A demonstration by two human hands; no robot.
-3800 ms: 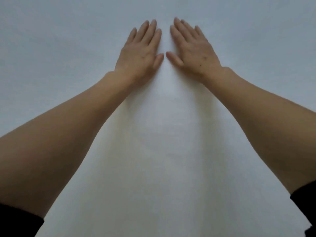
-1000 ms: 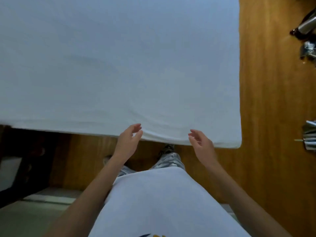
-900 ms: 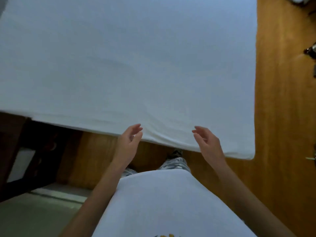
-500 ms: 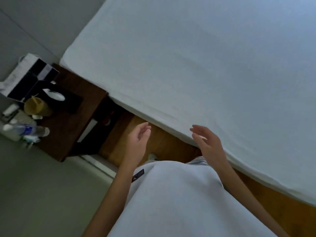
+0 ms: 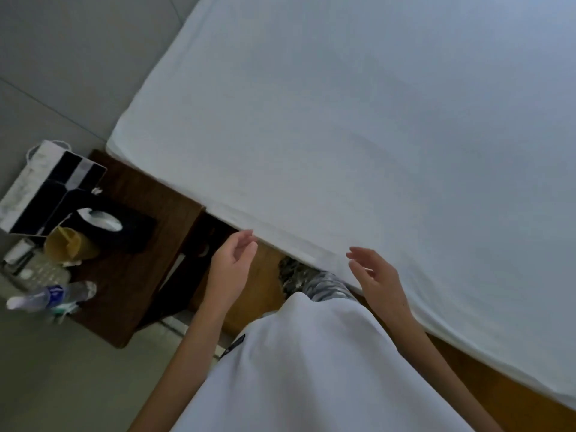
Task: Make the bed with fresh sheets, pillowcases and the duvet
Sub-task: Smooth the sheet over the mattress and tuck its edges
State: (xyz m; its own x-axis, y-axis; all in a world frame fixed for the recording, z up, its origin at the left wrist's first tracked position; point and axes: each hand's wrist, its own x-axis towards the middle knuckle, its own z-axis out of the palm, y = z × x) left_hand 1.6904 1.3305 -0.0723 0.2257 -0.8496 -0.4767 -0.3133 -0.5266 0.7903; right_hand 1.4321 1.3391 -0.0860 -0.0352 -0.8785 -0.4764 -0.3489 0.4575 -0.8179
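Note:
A smooth white sheet (image 5: 358,126) covers the bed and fills the upper right of the view; its near edge runs diagonally from upper left to lower right. My left hand (image 5: 232,269) hovers beside that edge, over the wooden floor, fingers loosely apart and holding nothing. My right hand (image 5: 375,277) hangs just over the sheet's edge, fingers apart and empty too. Neither hand touches the sheet. No pillow or duvet is in view.
A dark wooden bedside table (image 5: 134,254) stands left of the bed, carrying a black tissue box (image 5: 109,226), a yellow cup (image 5: 67,247), a water bottle (image 5: 53,296) and a black-and-white bag (image 5: 46,188). Wooden floor (image 5: 486,388) runs along the bed; grey wall at left.
My hands have come off the sheet, where they lay flat, and now hang free by the bed's edge. My view has swung left, bringing the bedside table into sight.

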